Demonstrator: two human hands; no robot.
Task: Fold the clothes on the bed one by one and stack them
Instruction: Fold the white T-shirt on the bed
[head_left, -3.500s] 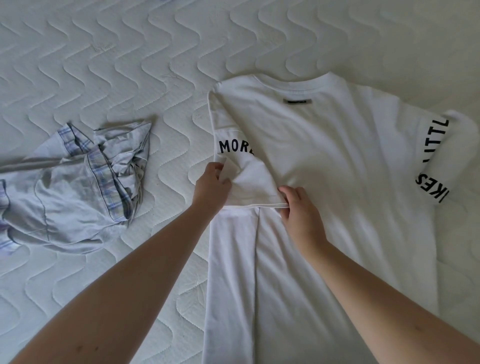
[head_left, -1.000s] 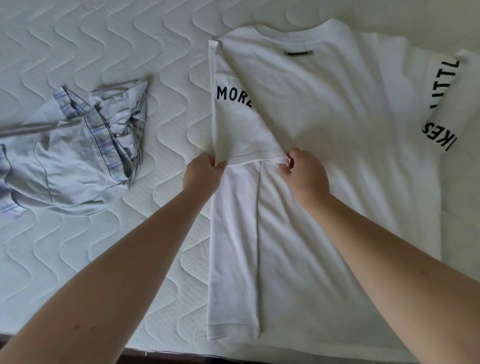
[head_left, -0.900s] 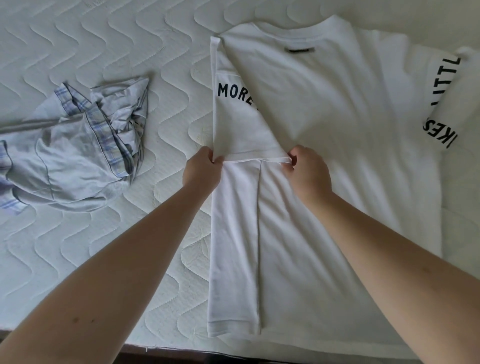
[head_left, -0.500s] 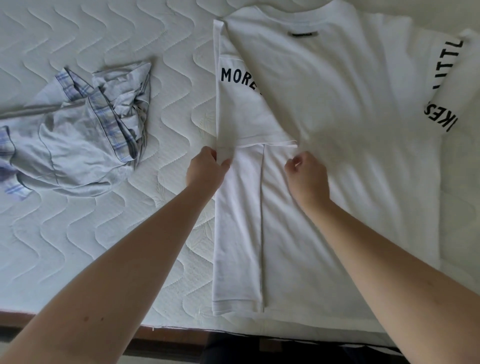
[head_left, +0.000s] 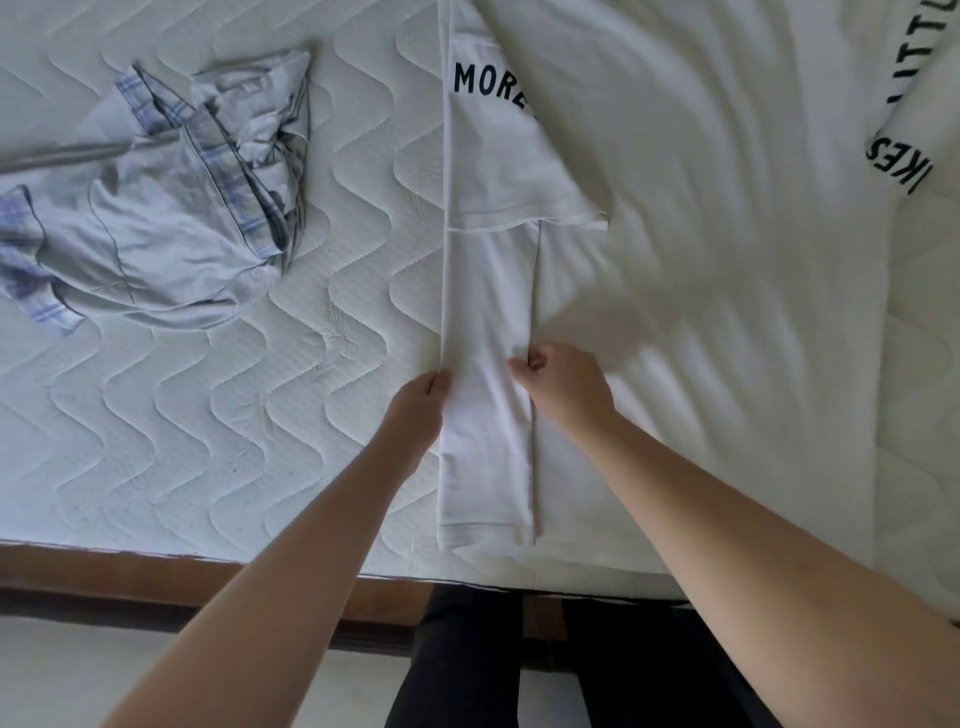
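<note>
A white T-shirt (head_left: 701, 260) lies flat on the bed, with black lettering on both sleeves. Its left side is folded inward as a long strip (head_left: 488, 322), and the "MORE" sleeve (head_left: 498, 150) lies folded over the strip's top. My left hand (head_left: 418, 410) holds the strip's outer folded edge, thumb on the cloth. My right hand (head_left: 563, 384) has its fingers curled and pinches the strip's inner edge. Both hands sit about halfway down the strip. The other sleeve (head_left: 904, 135) lies spread at the far right.
A crumpled pale grey garment with blue plaid trim (head_left: 156, 208) lies on the quilted white mattress (head_left: 234, 426) to the left. The brown wooden bed frame (head_left: 156, 566) runs along the near edge. My legs in dark trousers (head_left: 467, 660) stand against it.
Both hands left the folded sleeve's hem and moved toward me down the folded strip. The view dropped, so the bed's near edge and the floor now show.
</note>
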